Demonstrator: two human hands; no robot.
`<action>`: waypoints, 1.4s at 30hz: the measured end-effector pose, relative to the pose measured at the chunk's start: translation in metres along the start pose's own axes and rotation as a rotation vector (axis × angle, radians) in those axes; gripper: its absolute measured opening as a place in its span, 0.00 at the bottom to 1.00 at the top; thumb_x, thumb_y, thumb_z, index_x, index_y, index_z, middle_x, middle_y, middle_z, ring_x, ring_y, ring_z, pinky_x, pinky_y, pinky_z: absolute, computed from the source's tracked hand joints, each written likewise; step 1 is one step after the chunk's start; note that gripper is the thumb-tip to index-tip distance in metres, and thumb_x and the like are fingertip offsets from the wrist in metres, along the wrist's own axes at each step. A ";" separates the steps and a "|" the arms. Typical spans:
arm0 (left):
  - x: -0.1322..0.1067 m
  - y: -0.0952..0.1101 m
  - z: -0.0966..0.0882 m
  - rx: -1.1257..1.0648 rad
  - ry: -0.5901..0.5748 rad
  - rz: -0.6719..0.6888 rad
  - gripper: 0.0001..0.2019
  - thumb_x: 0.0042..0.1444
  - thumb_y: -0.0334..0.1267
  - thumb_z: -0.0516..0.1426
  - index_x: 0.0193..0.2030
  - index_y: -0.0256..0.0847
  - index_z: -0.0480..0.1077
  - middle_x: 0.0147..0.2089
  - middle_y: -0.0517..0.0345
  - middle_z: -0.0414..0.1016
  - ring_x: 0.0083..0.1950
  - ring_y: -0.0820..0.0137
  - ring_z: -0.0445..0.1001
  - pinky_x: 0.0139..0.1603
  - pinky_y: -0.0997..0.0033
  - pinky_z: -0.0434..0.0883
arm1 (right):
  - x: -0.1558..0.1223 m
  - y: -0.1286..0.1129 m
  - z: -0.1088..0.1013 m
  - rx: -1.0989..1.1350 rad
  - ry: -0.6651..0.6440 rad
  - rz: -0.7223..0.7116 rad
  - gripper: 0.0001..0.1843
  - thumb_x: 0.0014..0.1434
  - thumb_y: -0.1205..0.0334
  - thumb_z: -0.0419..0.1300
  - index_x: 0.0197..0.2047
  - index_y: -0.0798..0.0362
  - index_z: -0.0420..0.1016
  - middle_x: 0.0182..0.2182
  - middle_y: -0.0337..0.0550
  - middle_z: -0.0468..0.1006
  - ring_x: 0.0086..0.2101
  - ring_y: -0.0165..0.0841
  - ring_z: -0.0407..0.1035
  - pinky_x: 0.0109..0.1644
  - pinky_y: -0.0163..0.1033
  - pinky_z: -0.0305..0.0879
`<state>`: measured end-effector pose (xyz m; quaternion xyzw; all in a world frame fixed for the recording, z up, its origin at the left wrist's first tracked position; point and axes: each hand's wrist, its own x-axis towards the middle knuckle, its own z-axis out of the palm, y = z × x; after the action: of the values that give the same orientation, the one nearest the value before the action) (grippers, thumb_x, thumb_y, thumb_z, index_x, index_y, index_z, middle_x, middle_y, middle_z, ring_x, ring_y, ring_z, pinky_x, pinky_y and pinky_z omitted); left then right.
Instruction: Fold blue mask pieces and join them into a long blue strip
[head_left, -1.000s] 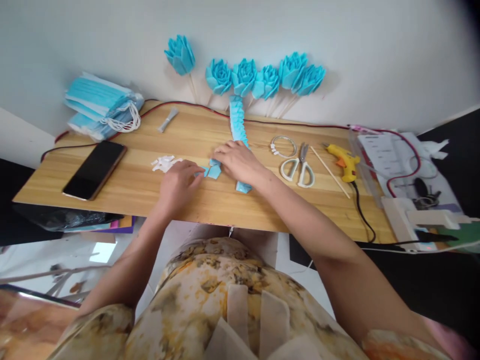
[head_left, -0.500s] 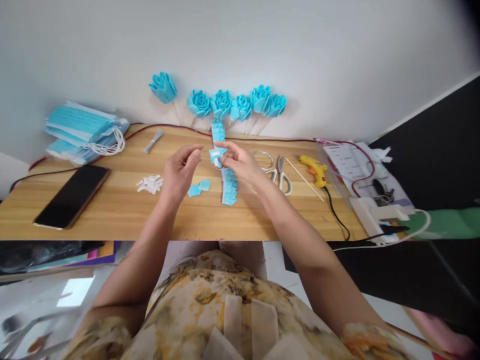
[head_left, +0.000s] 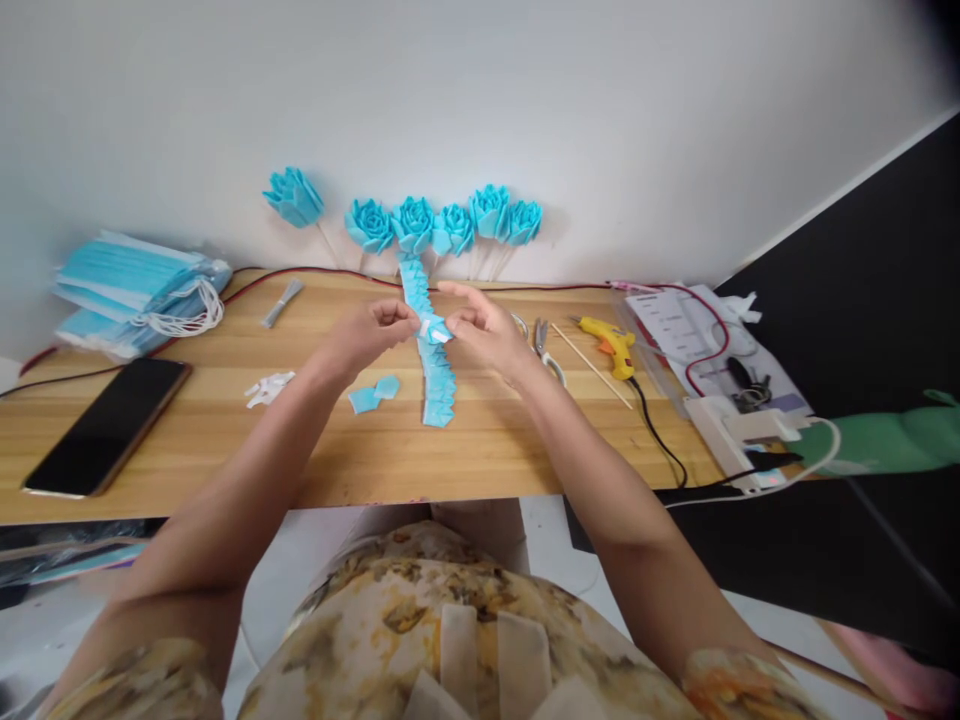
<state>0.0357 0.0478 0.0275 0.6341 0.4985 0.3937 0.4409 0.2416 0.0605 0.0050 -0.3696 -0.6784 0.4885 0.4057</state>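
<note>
Between my two hands is a small folded blue fabric petal point(head_left: 436, 331) with white patches on it. My left hand point(head_left: 375, 330) pinches its left side with thumb and fingertips. From the right, my right hand point(head_left: 484, 328) grips it between thumb and a finger, the index finger reaching up and away. Just below the hands runs a long row of overlapping blue petals point(head_left: 439, 388) on the table, its middle partly hidden. Two loose blue pieces point(head_left: 365, 399) lie left of that row. White strips point(head_left: 268, 388) are heaped near my left forearm.
Several blue fabric flowers on sticks point(head_left: 414, 224) lean along the wall. Face masks point(head_left: 135, 285) and a phone point(head_left: 109, 425) lie at left. Scissors point(head_left: 541, 340), a thin stick point(head_left: 592, 365), a yellow glue gun point(head_left: 616, 345) with its cord, and a power strip point(head_left: 724, 440) are at right.
My left hand has come right and closed on the blue petal, which my right hand alone held before. The petal has turned. The whole view has shifted slightly.
</note>
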 end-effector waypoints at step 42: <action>-0.004 -0.041 0.022 -0.281 0.083 0.021 0.12 0.52 0.47 0.64 0.29 0.39 0.72 0.22 0.64 0.65 0.24 0.76 0.60 0.26 0.73 0.60 | -0.016 0.038 0.015 0.187 0.082 0.107 0.10 0.57 0.52 0.68 0.32 0.51 0.81 0.28 0.36 0.82 0.28 0.27 0.71 0.36 0.34 0.68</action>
<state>0.0439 0.0453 -0.0179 0.5543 0.4497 0.4900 0.5003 0.2380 0.0506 -0.0380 -0.3855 -0.5919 0.5553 0.4390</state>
